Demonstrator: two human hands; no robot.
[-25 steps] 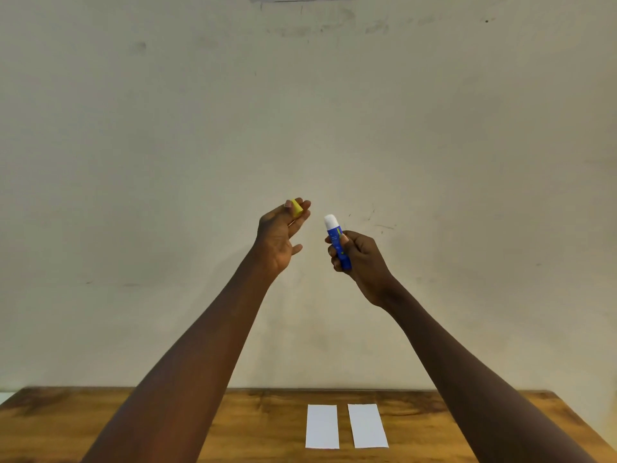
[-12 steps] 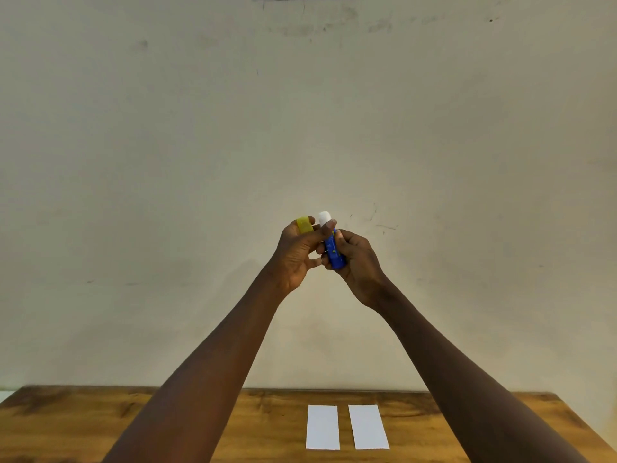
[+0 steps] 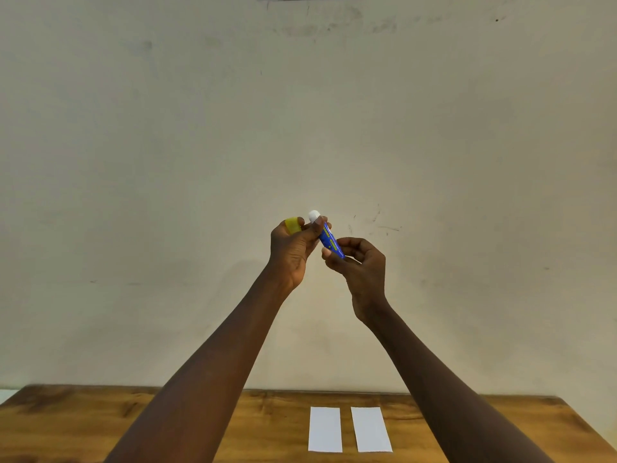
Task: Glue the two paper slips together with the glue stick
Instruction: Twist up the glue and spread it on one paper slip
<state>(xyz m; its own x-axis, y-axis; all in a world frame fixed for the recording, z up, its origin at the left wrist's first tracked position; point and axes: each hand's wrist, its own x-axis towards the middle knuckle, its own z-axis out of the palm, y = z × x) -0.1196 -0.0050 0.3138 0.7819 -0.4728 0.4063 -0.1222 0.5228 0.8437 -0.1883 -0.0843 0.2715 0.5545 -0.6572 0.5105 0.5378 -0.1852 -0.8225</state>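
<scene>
- The glue stick (image 3: 329, 240) is held high and tilted, its tip bared.
- The left grip (image 3: 292, 252) pinches its top, with the yellow cap (image 3: 293, 224) tucked alongside; the right grip (image 3: 362, 267) pinches its base, likely to twist glue up.
- The paper slips (image 3: 325, 429) lie untouched well below it on the surface (image 3: 167, 416).

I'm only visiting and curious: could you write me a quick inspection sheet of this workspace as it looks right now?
Surface: wooden table, worn in patches.
Job's things: left slip and right slip lie flat side by side, apart; glue stick uncapped, held up in the air; yellow cap off.
Clutter: nothing seen.
Grippers: left hand holds the yellow cap, thumb on the glue stick; right hand pinches its lower end.
Cables: nothing seen.
Surroundings: plain, scuffed wall.
</scene>
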